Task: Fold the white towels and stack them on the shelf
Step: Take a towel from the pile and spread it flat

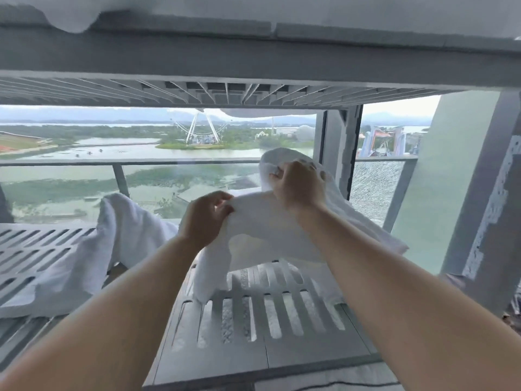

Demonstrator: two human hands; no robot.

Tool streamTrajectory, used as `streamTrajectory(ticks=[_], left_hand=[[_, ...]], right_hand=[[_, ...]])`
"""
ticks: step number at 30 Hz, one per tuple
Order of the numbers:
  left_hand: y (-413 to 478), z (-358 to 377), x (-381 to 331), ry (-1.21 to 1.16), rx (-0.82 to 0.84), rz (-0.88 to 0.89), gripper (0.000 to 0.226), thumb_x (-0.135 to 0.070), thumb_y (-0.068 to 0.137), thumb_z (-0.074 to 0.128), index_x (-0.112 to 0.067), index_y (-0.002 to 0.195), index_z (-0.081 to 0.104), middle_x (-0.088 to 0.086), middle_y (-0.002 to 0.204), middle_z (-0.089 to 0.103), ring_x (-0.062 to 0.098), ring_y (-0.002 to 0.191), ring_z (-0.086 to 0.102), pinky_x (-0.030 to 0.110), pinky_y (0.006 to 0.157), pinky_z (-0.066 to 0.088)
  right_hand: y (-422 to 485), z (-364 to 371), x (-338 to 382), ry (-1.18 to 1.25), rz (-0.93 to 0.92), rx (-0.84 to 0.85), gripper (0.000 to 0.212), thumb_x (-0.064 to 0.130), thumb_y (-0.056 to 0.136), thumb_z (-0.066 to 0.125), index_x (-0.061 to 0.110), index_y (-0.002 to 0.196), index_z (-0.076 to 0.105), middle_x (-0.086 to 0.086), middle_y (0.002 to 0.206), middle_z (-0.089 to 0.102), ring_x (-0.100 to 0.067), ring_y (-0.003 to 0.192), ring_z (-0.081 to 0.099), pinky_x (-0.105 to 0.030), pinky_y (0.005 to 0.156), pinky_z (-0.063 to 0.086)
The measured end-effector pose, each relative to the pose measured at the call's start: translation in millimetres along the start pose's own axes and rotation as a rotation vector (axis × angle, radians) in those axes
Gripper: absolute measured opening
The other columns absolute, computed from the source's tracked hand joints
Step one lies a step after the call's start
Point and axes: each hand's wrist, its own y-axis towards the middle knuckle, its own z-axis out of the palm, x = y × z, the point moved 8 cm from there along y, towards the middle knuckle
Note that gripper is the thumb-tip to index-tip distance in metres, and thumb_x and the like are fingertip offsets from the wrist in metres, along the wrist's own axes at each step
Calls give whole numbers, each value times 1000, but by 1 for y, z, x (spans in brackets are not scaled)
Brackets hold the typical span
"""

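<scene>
Item 1: white towel (270, 218), lifted above the slatted shelf (253, 328), stretched between both hands. One end hangs down on the left side and its lower tip touches the shelf slats; the far end bunches up behind the right hand and drapes down towards the right.

Item 2: left hand (204, 218), grip closed, pinching the near upper edge of the towel between thumb and fingers.

Item 3: right hand (298, 183), grip closed on a bunched fold of the same towel, held higher and farther out than the left.

Item 4: second white towel (93, 255), unfolded, lying rumpled across the slatted shelf panel to the left, one end raised at the back, apart from the held towel.

Item 5: upper shelf (253, 55), grey, directly overhead, with white cloth (73, 15) on top of it.

Item 6: glass railing (141, 176) behind the shelves, with water and a Ferris wheel (201, 128) beyond.
</scene>
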Motion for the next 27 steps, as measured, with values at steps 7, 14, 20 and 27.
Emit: streamTrajectory(ticks=[7,14,20,27], left_hand=[[-28,-29,60,21,33,-43,19,-28,94,66,-26,111,73,4,103,77,26,97,71,29,74,43],[-25,-67,68,60,0,14,22,-27,99,57,-25,117,70,6,109,76,30,101,68,36,81,49],[-5,-108,28,-6,-121,64,20,-27,97,57,-30,107,74,-2,102,75,25,96,66,33,78,49],[-1,-145,36,43,-193,53,19,-24,97,58,-28,104,75,0,98,75,26,92,67,33,74,47]], right_hand=[[-38,15,54,-16,-77,-69,27,37,99,52,22,109,71,-1,114,62,-24,107,55,-38,94,37],[-59,27,82,23,-90,-46,20,28,99,54,20,112,67,-5,119,62,-29,107,58,-39,90,43],[-55,28,106,222,-81,84,12,28,98,51,18,97,59,-5,78,63,-32,73,58,-31,60,35],[-50,14,135,383,-165,5,6,20,96,50,16,97,55,-8,75,63,-32,69,58,-37,58,43]])
